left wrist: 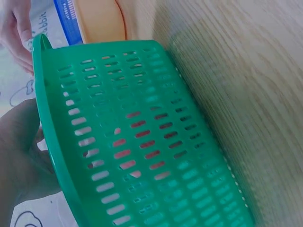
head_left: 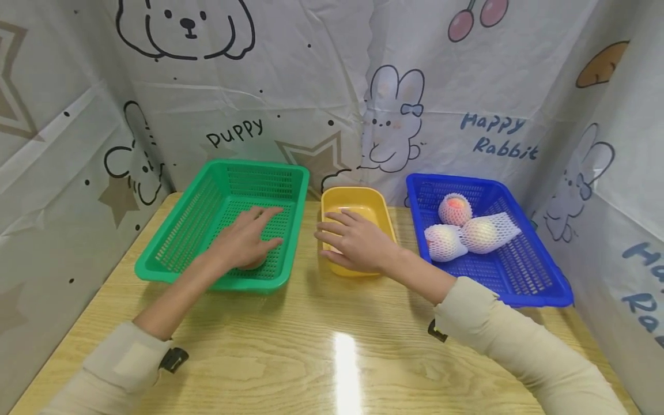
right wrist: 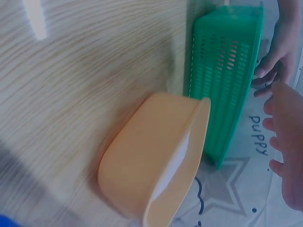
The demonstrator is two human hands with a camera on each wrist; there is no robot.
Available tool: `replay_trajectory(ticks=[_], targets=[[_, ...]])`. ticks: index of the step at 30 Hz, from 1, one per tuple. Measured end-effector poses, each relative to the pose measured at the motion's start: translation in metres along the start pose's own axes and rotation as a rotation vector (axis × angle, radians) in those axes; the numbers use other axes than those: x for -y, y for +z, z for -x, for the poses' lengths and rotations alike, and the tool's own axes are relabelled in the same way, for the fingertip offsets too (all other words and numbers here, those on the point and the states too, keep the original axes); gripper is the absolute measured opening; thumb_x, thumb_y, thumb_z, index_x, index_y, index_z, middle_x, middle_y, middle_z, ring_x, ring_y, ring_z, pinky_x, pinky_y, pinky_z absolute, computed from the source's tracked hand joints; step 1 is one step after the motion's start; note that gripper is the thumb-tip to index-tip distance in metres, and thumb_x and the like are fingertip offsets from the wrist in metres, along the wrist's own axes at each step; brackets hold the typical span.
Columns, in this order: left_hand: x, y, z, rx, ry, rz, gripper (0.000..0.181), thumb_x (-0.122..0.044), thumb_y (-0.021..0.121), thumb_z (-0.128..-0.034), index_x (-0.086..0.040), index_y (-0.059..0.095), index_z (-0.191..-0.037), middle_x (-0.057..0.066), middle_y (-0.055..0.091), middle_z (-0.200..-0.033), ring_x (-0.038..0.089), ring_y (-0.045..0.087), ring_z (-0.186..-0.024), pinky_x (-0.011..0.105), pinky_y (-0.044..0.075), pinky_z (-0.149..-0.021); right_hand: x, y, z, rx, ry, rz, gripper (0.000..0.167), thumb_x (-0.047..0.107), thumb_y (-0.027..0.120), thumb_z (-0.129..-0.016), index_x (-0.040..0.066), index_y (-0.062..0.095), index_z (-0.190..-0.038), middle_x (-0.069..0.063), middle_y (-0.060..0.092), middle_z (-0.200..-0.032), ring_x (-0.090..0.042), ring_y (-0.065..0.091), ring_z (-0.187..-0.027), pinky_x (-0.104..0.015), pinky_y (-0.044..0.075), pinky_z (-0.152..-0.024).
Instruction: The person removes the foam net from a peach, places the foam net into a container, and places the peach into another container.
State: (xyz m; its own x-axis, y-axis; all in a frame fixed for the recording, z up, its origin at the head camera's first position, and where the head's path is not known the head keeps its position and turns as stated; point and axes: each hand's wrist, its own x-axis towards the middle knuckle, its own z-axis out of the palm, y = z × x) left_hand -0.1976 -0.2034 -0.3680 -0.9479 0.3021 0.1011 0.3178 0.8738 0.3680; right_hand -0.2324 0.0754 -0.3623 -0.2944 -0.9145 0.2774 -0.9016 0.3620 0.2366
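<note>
Fingers (head_left: 270, 213) of the left hand (head_left: 237, 241) spread apart above a fruit (head_left: 253, 264) in the green basket (head_left: 295, 230), head view; right hand (head_left: 361, 242) has its slightly apart over the yellow tub (head_left: 383, 215). Left wrist: pink shows through slots, no grip visible, so a sideways nudge could roll the fruit. Right wrist: nothing held; dropping low could catch the tub's rim, tipping it.

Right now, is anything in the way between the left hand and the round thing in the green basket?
Nothing visible is in the way. The left hand is above the open top of the green basket, and the round thing lies lower, inside. The basket's walls stand around it, not between.
</note>
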Motion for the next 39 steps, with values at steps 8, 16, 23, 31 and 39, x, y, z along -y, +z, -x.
replay_trajectory(ticks=[8,16,23,31,39], targets=[[-0.020,0.000,-0.002,-0.013,0.076,-0.016,0.065,-0.031,0.066,-0.0977,-0.015,0.037,-0.154,0.018,0.040,-0.150,0.040,0.039,-0.134,0.061,0.048,-0.091,-0.011,-0.010,0.020,0.115,0.140,-0.019,0.047,0.042,0.051,-0.104,0.012,0.062,-0.138,-0.010,0.052,-0.146,-0.034,0.035,-0.142,-0.053,0.024,-0.117],[-0.040,0.004,-0.009,-0.031,0.148,-0.066,0.064,-0.035,0.065,-0.0980,-0.014,0.040,-0.153,0.019,0.041,-0.150,0.042,0.041,-0.133,0.059,0.050,-0.090,-0.024,-0.017,0.041,0.149,0.211,0.008,0.048,0.043,0.049,-0.104,0.012,0.060,-0.140,-0.011,0.049,-0.148,-0.037,0.035,-0.141,-0.057,0.025,-0.116],[-0.058,0.011,-0.015,-0.032,0.206,-0.084,0.064,-0.036,0.066,-0.0973,-0.017,0.041,-0.152,0.018,0.042,-0.149,0.041,0.043,-0.131,0.058,0.051,-0.091,-0.035,-0.023,0.060,0.186,0.287,-0.001,0.051,0.045,0.047,-0.105,0.013,0.056,-0.143,-0.011,0.047,-0.150,-0.036,0.030,-0.144,-0.058,0.019,-0.117],[-0.080,0.021,-0.020,-0.048,0.301,-0.093,0.063,-0.035,0.069,-0.0952,-0.015,0.046,-0.150,0.019,0.047,-0.144,0.038,0.047,-0.128,0.053,0.049,-0.097,-0.042,-0.019,0.083,0.164,0.344,-0.025,0.047,0.038,0.051,-0.104,0.009,0.058,-0.140,-0.014,0.051,-0.146,-0.039,0.034,-0.141,-0.059,0.025,-0.115],[-0.098,0.029,-0.023,-0.027,0.380,-0.091,0.061,-0.033,0.068,-0.0963,-0.015,0.046,-0.150,0.019,0.047,-0.145,0.039,0.051,-0.124,0.052,0.050,-0.096,-0.047,-0.016,0.101,0.132,0.369,-0.063,0.046,0.035,0.053,-0.103,0.006,0.059,-0.139,-0.019,0.052,-0.144,-0.044,0.038,-0.138,-0.057,0.030,-0.113]])
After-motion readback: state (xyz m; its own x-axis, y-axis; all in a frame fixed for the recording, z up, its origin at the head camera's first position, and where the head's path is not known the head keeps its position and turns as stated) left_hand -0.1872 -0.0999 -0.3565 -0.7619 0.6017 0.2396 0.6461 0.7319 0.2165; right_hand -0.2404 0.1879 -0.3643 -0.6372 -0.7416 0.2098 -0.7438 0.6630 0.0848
